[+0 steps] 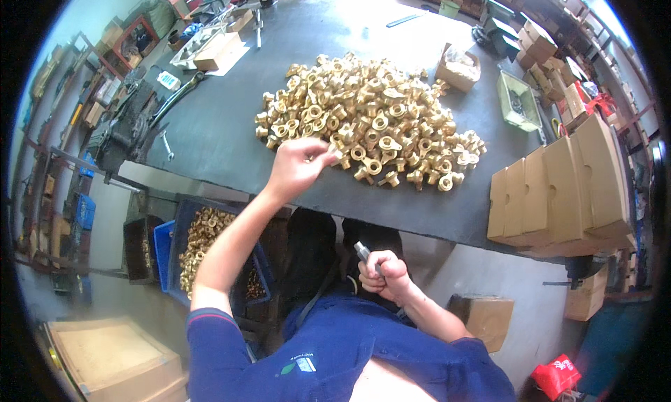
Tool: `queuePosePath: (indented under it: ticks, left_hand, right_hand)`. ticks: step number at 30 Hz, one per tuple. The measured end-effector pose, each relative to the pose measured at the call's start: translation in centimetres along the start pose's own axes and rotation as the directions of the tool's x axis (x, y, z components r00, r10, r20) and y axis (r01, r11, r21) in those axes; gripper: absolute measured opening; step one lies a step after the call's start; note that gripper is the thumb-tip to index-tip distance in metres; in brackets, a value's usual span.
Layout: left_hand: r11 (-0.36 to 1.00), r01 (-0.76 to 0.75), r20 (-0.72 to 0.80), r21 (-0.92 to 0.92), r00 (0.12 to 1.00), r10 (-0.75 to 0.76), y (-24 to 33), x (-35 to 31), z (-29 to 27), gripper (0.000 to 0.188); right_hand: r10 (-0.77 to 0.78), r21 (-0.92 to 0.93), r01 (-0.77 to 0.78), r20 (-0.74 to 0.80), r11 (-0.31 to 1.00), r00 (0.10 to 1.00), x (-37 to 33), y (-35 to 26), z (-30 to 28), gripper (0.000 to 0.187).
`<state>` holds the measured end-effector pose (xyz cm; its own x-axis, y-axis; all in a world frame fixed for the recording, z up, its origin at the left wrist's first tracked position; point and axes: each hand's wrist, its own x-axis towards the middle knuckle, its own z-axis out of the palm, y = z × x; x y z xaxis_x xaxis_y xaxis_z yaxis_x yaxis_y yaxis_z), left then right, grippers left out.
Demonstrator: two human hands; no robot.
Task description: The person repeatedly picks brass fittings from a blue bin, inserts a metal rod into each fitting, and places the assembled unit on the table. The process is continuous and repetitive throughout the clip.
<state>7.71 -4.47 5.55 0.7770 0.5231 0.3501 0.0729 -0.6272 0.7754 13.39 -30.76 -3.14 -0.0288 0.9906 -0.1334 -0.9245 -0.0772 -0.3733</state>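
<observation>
Evidently the heap of brass fittings (pixel 370 115) sits in the middle of the dark table (pixel 217 140), presumably so that the hands can reach its lower edge easily. The left hand (pixel 302 168) is there, fingers curled and thumb drawn in against the nearest pieces; whether it grips one I cannot tell. Lower centre, the right hand (pixel 386 273) is closed around a grey metal tool (pixel 361 251), its blunt end pointing up and left, likely held near the body to keep it ready. The fittings are shiny, golden and knobbly, many with round ring openings and flat lugs. More brass pieces lie in a dark blue plastic bin (pixel 263 271) at lower left, perhaps kept below the tabletop to save space. Matt brown cardboard cartons (pixel 549 185) stand in a row at right, flat-sided and square-edged
</observation>
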Motion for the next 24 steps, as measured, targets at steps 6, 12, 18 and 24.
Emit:
queuePosePath:
  ticks: [6,12,18,24]
  left_hand:
    - [0.874,-0.302,0.108,0.38,0.953,0.283,0.8,13.9,6.0,0.015]
    - [0.777,-0.308,0.195,0.548,0.951,0.24,-0.1,21.8,11.9,0.011]
    - [0.824,-0.275,0.122,0.495,0.961,0.248,-2.0,21.6,10.6,0.019]
    - [0.805,-0.369,-0.108,0.464,0.878,0.465,-3.6,10.9,-0.9,0.02]
  right_hand:
    - [-0.083,-0.088,0.072,-0.125,0.993,0.989,-2.0,0.6,-0.3,0.011]
    - [-0.149,-0.171,0.12,-0.169,0.978,0.974,-3.7,-0.4,-0.5,0.012]
    - [-0.149,-0.171,0.116,-0.194,0.978,0.97,-3.4,-0.6,-0.9,0.011]
    - [-0.087,-0.171,0.051,-0.207,0.984,0.974,-1.9,0.7,-0.2,0.01]
